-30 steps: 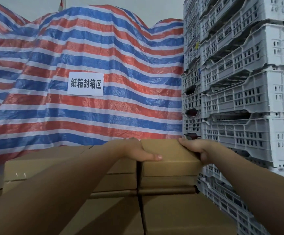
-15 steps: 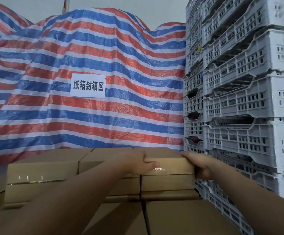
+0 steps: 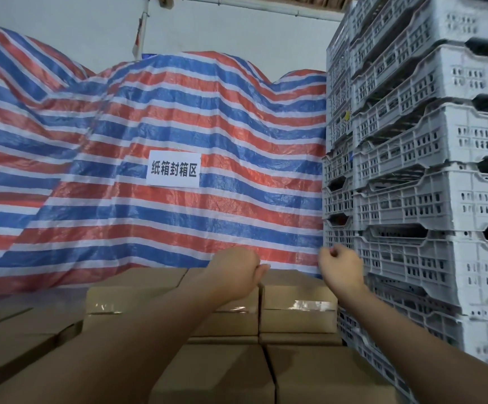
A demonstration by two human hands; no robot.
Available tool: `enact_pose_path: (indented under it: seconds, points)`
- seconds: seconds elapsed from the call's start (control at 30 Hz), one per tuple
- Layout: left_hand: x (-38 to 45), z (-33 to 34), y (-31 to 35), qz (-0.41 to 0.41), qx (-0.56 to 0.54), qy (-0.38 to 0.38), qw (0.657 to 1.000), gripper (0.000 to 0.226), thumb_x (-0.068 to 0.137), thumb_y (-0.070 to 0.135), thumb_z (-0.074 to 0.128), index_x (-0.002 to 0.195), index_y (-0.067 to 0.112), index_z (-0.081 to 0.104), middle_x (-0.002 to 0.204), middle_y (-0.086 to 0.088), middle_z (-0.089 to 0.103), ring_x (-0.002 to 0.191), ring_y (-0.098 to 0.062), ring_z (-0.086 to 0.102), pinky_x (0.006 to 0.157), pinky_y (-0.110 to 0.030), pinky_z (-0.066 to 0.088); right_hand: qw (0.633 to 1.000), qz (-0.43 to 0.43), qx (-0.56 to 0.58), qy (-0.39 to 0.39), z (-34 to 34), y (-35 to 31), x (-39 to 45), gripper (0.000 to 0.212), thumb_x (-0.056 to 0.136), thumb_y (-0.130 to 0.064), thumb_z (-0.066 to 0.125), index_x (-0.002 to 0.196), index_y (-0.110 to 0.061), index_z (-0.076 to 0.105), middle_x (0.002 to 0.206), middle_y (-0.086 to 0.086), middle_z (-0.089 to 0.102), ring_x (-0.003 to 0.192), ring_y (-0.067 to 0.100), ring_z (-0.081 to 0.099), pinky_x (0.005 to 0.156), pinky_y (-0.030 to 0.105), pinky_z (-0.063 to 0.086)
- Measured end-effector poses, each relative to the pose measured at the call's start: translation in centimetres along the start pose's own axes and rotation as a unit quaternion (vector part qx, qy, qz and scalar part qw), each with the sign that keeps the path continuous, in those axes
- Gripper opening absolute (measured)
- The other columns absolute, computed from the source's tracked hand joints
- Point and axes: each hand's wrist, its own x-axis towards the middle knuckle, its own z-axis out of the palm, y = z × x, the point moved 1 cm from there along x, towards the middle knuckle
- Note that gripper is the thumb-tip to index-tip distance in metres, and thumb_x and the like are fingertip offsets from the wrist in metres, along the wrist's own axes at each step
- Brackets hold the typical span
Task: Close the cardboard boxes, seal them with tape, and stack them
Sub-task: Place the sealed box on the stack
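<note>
A sealed cardboard box (image 3: 296, 316) with clear tape (image 3: 310, 305) across its front sits at the right end of the top row of a box stack. Two more taped boxes stand to its left, the middle box (image 3: 231, 319) partly hidden by my left forearm and the left box (image 3: 132, 298) beyond it. My left hand (image 3: 237, 269) hovers just over the gap between the middle and right boxes, fingers loosely curled, holding nothing. Above the right box's far right corner, my right hand (image 3: 340, 265) hangs loosely curled and also holds nothing.
Lower layers of closed boxes (image 3: 324, 374) fill the foreground. A tall stack of grey plastic crates (image 3: 429, 199) stands tight against the right side of the boxes. A red, white and blue striped tarp (image 3: 120, 199) with a white paper sign (image 3: 174, 170) rises behind.
Both hands gripped the right top box while it was set down into the row; now they have let go and lifted off it. The view has tilted upward.
</note>
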Motion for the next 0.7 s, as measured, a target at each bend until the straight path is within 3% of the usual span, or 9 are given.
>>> enact_pose_path:
  seconds: [0.17,0.33,0.43,0.53,0.7]
  points:
    - [-4.9,-5.6,0.8,0.011,-0.006,0.036,0.999,0.053,0.104,0.046,0.032,0.059,0.021,0.047,0.058,0.004,0.046,0.052,-0.009,0.045,0.051,-0.024,0.032,0.996,-0.043,0.061,-0.048,-1.4,-7.2,-6.2,0.04,0.088,-0.007,0.05,0.056,-0.017,0.028,0.055,0.002,0.024,0.054,0.017,0.024,0.057,0.032,0.02]
    - [-10.6,-11.9,0.4,-0.017,-0.042,0.032,0.998,0.03,0.106,0.035,0.036,0.091,0.015,0.053,0.079,0.004,0.048,0.077,-0.016,0.052,0.064,-0.028,0.037,0.988,-0.081,0.109,-0.073,-3.1,-13.8,-11.8,0.045,0.088,-0.005,0.051,0.052,-0.017,0.028,0.053,0.001,0.024,0.052,0.017,0.024,0.054,0.029,0.021]
    - [-14.7,-15.1,0.1,-0.018,-0.04,0.038,0.998,0.034,0.105,0.035,0.034,0.085,0.013,0.051,0.08,0.0,0.053,0.078,-0.02,0.055,0.068,-0.031,0.041,0.979,-0.098,0.163,-0.079,-3.6,-17.1,-14.9,0.04,0.089,-0.005,0.051,0.055,-0.014,0.033,0.053,0.002,0.025,0.046,0.012,0.026,0.048,0.023,0.023]
    - [-18.7,-17.1,0.3,-0.032,-0.072,0.039,0.996,0.047,0.105,0.042,0.035,0.076,0.012,0.055,0.077,-0.009,0.061,0.071,-0.022,0.06,0.072,-0.038,0.053,0.968,-0.094,0.219,-0.084,-3.9,-19.6,-18.2,0.05,0.09,-0.006,0.052,0.049,-0.022,0.03,0.042,-0.013,0.023,0.036,0.003,0.022,0.037,0.016,0.021]
    - [-23.4,-17.6,0.3,-0.085,-0.144,0.03,0.986,0.061,0.099,0.057,0.037,0.064,0.011,0.057,0.059,-0.004,0.053,0.054,-0.017,0.051,0.068,-0.036,0.052,0.955,-0.055,0.271,-0.105,-3.8,-21.1,-23.3,0.056,0.09,-0.012,0.053,0.039,-0.025,0.034,0.042,-0.014,0.026,0.039,0.006,0.025,0.047,0.023,0.029]
